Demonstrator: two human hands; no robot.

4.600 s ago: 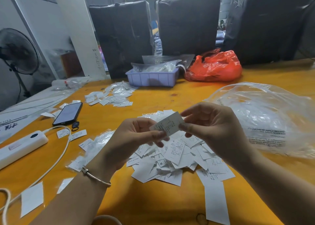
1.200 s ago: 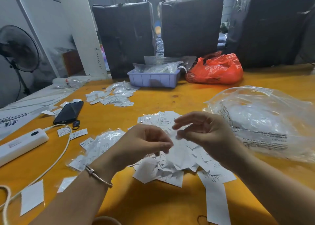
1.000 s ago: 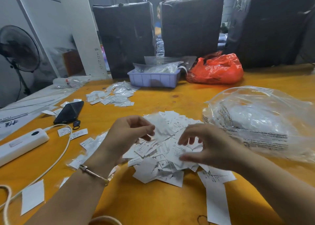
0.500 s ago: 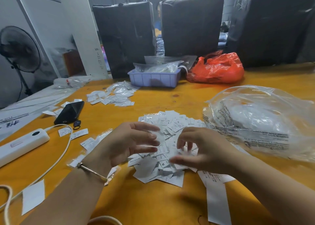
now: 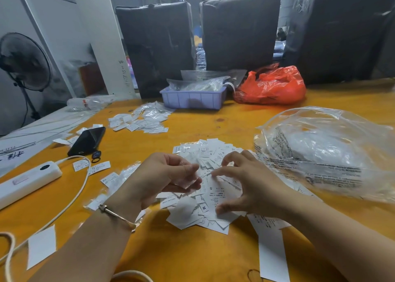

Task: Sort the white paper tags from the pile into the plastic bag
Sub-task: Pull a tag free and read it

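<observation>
A loose pile of white paper tags (image 5: 206, 152) lies on the orange table (image 5: 213, 260) in front of me. My left hand (image 5: 159, 180) hovers over the pile's left edge, its thumb and fingers pinched on a blurred white tag (image 5: 190, 182). My right hand (image 5: 248, 185) is spread over the pile's right side, with forefinger and thumb apart around a tag marked "S" (image 5: 213, 193) that lies on the heap. To the right of the pile lies the big crumpled clear plastic bag (image 5: 329, 151), which touches the pile's edge.
A phone (image 5: 87, 140), a white power strip (image 5: 27, 180) with its cord, and stray tags lie to the left. A second small pile (image 5: 139, 121) sits further back, before a lilac tray (image 5: 192, 99) and an orange bag (image 5: 272, 85). A long paper strip (image 5: 272, 256) lies at the front right.
Both hands have come down from holding one tag up together to the pile. In the last half second they closed in toward each other, and the left fingers pinched a tag.
</observation>
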